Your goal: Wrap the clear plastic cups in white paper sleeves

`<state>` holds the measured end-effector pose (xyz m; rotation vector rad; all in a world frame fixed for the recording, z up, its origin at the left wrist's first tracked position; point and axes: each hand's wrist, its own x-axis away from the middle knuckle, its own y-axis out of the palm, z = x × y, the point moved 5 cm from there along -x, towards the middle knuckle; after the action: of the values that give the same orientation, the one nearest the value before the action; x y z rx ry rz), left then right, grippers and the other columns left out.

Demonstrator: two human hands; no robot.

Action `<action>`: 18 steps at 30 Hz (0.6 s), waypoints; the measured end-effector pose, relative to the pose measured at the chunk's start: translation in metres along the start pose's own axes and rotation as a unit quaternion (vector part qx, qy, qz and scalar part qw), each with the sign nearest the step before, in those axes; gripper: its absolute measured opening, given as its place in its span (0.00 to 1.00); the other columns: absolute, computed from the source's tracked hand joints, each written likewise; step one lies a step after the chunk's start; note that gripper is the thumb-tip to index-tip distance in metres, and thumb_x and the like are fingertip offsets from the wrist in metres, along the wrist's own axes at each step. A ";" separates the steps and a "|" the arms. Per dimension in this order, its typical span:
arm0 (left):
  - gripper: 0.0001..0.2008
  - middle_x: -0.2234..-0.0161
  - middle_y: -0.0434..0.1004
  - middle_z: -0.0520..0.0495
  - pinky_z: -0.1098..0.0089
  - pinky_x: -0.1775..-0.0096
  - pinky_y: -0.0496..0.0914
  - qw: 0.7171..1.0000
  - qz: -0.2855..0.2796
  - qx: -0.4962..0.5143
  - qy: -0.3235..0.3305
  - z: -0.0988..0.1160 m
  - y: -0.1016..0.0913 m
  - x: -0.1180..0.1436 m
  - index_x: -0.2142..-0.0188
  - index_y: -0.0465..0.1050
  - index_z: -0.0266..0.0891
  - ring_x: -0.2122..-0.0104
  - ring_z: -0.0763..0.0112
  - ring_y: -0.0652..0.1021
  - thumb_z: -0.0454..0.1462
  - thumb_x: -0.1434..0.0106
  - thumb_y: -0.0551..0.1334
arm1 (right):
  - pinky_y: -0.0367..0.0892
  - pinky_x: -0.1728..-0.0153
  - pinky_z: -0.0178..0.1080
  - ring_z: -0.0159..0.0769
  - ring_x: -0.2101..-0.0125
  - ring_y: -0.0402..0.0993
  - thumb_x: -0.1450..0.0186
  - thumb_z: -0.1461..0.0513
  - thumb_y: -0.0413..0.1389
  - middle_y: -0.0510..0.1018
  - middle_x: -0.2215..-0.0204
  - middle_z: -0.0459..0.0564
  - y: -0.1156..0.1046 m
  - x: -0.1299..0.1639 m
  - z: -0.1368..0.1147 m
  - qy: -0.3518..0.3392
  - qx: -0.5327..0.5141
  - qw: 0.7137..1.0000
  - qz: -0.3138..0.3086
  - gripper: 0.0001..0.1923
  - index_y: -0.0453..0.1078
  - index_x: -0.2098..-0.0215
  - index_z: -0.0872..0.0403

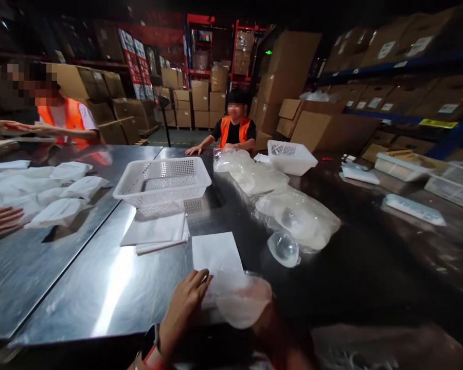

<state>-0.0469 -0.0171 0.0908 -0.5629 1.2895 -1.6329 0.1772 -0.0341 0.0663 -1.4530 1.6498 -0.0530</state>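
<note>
My left hand (183, 303) rests near the table's front edge with its fingertips on the near end of a white flat bag (216, 253). My right hand (272, 321) is blurred and mostly hidden behind a translucent rounded pad (241, 300) that it holds against the bag's lower edge. A single clear rounded pad (283, 248) lies loose to the right. Behind it a long clear plastic bag of similar pads (289, 208) stretches away across the steel table (100, 288).
A white perforated basket (162, 180) stands ahead on a stack of white bags (156, 231). A second basket (291, 155) sits by a seated person in an orange vest. Filled white bags (57, 192) and another person's hand (0, 221) are at left. Trays (403, 165) line the right.
</note>
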 end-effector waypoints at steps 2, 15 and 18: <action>0.29 0.43 0.72 0.41 0.60 0.49 0.74 0.998 0.035 0.050 0.021 0.001 0.004 0.005 0.44 0.70 0.43 0.48 0.61 0.75 0.22 0.39 0.48 | 0.79 0.66 0.39 0.37 0.70 0.81 0.32 0.44 0.51 0.81 0.70 0.51 -0.001 -0.003 -0.013 -0.077 -0.061 0.995 -0.026 0.26 0.74 0.64 0.59; 0.39 0.38 0.65 0.37 0.61 0.44 0.72 0.981 0.099 0.162 0.037 0.013 0.027 0.000 0.34 0.56 0.43 0.41 0.59 0.71 0.21 0.44 0.52 | 0.74 0.52 0.40 0.39 0.59 0.81 0.26 0.51 0.43 0.83 0.66 0.54 -0.022 -0.033 -0.053 -0.300 -0.238 0.893 -0.239 0.19 0.71 0.59 0.51; 0.38 0.40 0.68 0.38 0.64 0.44 0.72 0.985 0.103 0.135 0.034 0.016 0.029 -0.002 0.37 0.62 0.40 0.41 0.62 0.71 0.19 0.47 0.47 | 0.73 0.51 0.40 0.39 0.58 0.80 0.25 0.53 0.41 0.83 0.64 0.54 -0.027 -0.040 -0.049 -0.302 -0.179 0.904 -0.243 0.20 0.72 0.56 0.52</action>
<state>-0.0216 -0.0234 0.0695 -0.2029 1.1104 -1.6296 0.1625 -0.0353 0.1332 -1.8901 0.7927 0.4048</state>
